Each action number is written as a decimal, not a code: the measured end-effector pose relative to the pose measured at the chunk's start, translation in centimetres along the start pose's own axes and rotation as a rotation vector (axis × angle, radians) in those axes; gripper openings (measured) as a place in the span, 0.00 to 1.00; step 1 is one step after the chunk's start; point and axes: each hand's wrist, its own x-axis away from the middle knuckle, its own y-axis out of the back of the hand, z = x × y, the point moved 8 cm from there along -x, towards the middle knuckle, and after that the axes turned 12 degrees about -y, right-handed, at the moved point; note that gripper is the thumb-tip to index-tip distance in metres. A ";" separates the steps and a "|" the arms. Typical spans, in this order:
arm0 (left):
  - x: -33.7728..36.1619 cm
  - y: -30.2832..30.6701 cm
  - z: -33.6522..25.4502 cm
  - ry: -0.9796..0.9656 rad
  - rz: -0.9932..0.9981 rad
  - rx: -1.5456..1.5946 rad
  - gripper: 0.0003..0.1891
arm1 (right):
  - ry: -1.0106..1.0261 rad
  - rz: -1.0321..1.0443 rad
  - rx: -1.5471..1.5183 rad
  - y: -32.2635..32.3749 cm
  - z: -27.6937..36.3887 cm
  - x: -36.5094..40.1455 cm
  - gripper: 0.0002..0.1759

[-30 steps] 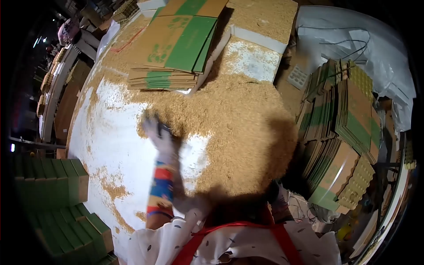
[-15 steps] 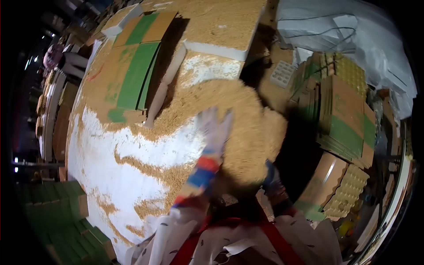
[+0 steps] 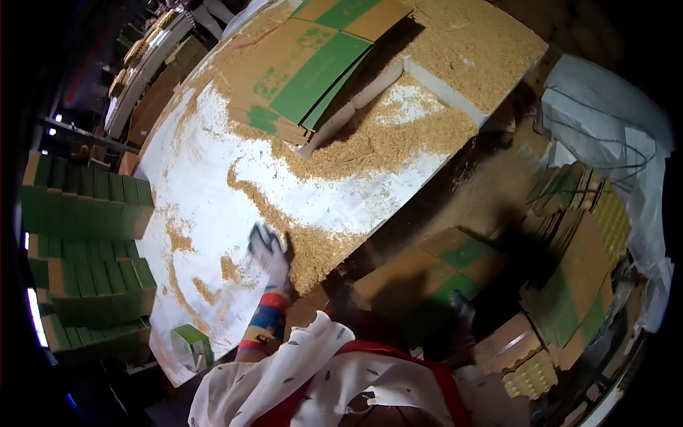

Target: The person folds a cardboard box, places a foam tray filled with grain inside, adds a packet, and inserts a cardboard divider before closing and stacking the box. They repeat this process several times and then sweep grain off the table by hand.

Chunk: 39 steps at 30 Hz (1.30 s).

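My left hand (image 3: 270, 255), in a light glove with darker fingertips, lies with fingers stretched out on the white tabletop (image 3: 213, 171). Against its right side is a heap of wood shavings (image 3: 316, 252) running to the table's near edge. My right hand (image 3: 464, 313) is low on the right in shadow, overlapping a brown and green cardboard box (image 3: 405, 281) just off the table's edge. Its fingers are dim and blurred, so I cannot tell how they are placed.
Flattened green and brown cartons (image 3: 306, 71) lie on the table beside white foam strips (image 3: 370, 89). More shavings (image 3: 484, 43) cover the far end. Stacked green boxes (image 3: 89, 185) stand left. Cartons (image 3: 569, 285), egg trays (image 3: 532, 376) and plastic sheeting (image 3: 605, 107) are at right. A small green box (image 3: 192, 345) sits near the front.
My view has turned. My left hand, blurred over shavings before, is now on the white tabletop beside a smaller heap. The large mound near my hands is gone, and the brown-green box now shows.
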 end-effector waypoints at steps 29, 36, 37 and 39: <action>17.6 33.3 26.3 0.995 0.222 -0.695 0.33 | 1.097 0.484 0.959 -33.0 36.0 19.4 0.22; -3.5 29.8 5.8 0.104 -0.297 -0.261 0.38 | 1.470 0.755 1.530 -46.5 34.7 20.8 0.19; -6.8 30.5 0.0 -0.190 -0.363 -0.258 0.39 | 1.499 0.788 1.533 -46.8 34.9 20.6 0.19; -11.8 28.9 -10.1 -0.509 -0.017 -0.302 0.40 | 1.546 0.864 1.547 -46.5 34.4 19.7 0.19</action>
